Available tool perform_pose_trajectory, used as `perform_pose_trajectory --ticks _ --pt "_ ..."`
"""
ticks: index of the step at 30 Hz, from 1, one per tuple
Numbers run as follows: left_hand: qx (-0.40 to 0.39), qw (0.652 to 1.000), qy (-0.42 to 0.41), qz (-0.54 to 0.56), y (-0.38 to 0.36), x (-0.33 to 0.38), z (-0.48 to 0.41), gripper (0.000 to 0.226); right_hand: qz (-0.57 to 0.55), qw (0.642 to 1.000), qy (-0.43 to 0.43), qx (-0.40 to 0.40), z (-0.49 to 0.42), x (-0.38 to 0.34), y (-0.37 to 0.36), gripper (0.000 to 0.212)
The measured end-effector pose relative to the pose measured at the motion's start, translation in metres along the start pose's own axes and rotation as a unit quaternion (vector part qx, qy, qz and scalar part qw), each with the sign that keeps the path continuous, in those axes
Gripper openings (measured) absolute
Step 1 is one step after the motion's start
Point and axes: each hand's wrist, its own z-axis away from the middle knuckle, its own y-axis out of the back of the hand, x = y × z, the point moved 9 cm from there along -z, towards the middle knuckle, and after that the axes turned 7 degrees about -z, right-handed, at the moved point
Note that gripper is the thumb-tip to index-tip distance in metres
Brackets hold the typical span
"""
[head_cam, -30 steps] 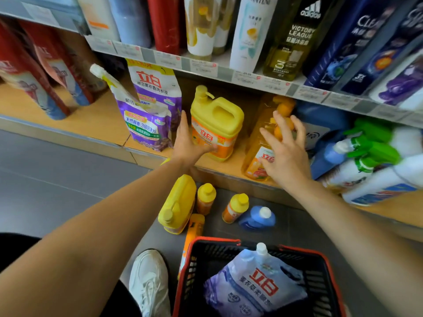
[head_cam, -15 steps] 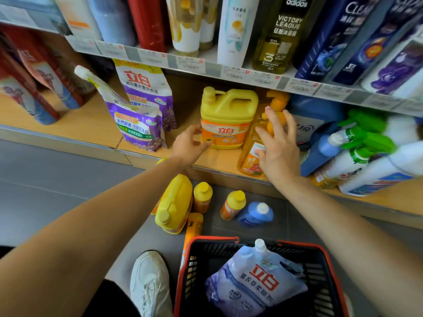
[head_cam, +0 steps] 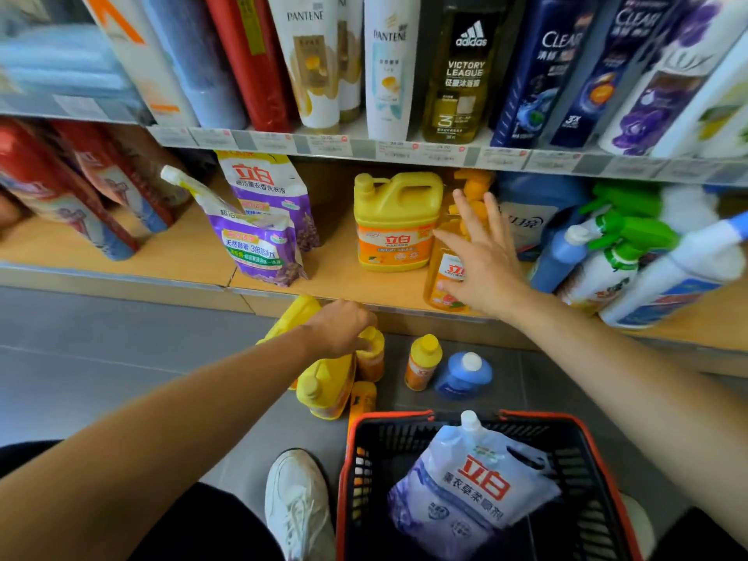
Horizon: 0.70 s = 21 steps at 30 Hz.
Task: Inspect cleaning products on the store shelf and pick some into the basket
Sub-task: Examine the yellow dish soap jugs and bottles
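Left hand seemingly gripping floor bottle, right hand touching shelf bottle

A pouch lies in the basket; bottles stand between basket and shelf.
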Motion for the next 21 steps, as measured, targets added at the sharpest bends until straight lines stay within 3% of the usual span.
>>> perform_pose_trajectory --ticks 3,5,9,11,16,21 --pt "0.032 0.999 0.009 0.024 0.023 -0.009 0.011 0.048 -0.014 0.997 0.041 0.057 0.015 -0.020 0.009 0.069" --pt "0.064 0.997 0.022 0.043 0.050 -0.022 0.020 0.048 -0.047 0.995 0.076 0.043 0.028 -0.033 -0.004 0.054" --pt "0.162 0.980 0.054 0.103 0.109 -0.048 0.049 0.040 -0.091 0.973 -0.018 -0.213 0.052 -0.020 -0.078 0.053" --pt "0.215 0.962 0.083 0.147 0.134 -0.064 0.065 0.035 -0.075 0.960 -0.045 -0.266 0.063 -0.012 -0.096 0.050" --pt "0.322 0.898 0.175 0.243 0.159 -0.104 0.081 0.034 -0.067 0.960 -0.066 -0.263 0.066 -0.005 -0.113 0.028" --pt "0.334 0.870 0.259 0.252 0.151 -0.137 0.062 0.039 -0.067 0.963 -0.051 -0.255 0.061 -0.006 -0.114 0.018"
